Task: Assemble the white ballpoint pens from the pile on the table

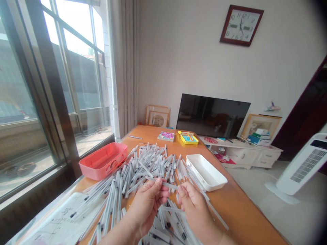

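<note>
Above the middle of the table, a translucent white pen barrel (170, 185) stretches between my two hands. My left hand (153, 200) pinches it with thumb and fingers near its left part. Thumb and bent fingers of my right hand (192, 200) close on its right end. Beneath and around both hands spreads a large heap of similar translucent pen barrels (150, 163), several with dark tips. Whether a refill sits inside the held barrel, I cannot tell.
A red plastic basket (89, 172) stands left of the heap, a white plastic tray (221, 184) right of it. Written paper (57, 221) lies at front left. Farther back are a pen (135, 137), a booklet (166, 136) and a yellow box (189, 139).
</note>
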Available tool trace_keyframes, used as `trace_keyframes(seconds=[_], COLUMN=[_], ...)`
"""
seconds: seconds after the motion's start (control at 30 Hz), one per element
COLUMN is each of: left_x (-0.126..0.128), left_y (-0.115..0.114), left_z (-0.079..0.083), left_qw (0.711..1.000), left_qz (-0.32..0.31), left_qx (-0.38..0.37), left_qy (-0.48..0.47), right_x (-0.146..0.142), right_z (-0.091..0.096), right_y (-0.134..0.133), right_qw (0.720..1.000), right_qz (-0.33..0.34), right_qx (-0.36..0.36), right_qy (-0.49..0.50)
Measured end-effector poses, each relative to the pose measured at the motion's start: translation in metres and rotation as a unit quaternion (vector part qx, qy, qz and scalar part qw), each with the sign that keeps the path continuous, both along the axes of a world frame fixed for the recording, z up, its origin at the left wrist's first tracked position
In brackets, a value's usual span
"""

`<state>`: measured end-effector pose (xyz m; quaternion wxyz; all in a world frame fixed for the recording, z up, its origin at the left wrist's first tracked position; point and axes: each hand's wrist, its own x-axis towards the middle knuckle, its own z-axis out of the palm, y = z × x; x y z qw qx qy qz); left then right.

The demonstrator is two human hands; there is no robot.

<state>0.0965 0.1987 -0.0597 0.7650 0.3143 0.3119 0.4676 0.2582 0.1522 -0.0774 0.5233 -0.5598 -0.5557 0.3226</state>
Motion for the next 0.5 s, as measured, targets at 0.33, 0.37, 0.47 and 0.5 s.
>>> trace_keyframes(seconds=[0.33,0.37,0.47,0.5], left_x=[-0.0019,-0.0021,-0.0027,-0.0029], left_y=[0.0024,0.0027,0.0039,0.0042], left_z=[-0.0027,-0.0028,-0.0027,-0.0027], left_qw=[1.000,1.000,1.000,1.000], left_qz=[0.003,0.004,0.004,0.003], left_qx=[0.002,0.002,0.000,0.000], left_qy=[-0.007,-0.006,-0.006,-0.007], right_x=[0.0022,0.0029,0.0041,0.0040], right_z=[-0.0002,-0.0003,-0.0002,0.0002], right_y=[0.0029,0.0032,0.0032,0.0029], right_qw=[0.995,0.996,0.999,0.999], right_qz=[0.053,0.054,0.048,0.044], right_qx=[-0.065,-0.056,-0.007,0.006], right_qy=[0.047,0.033,0.001,0.001])
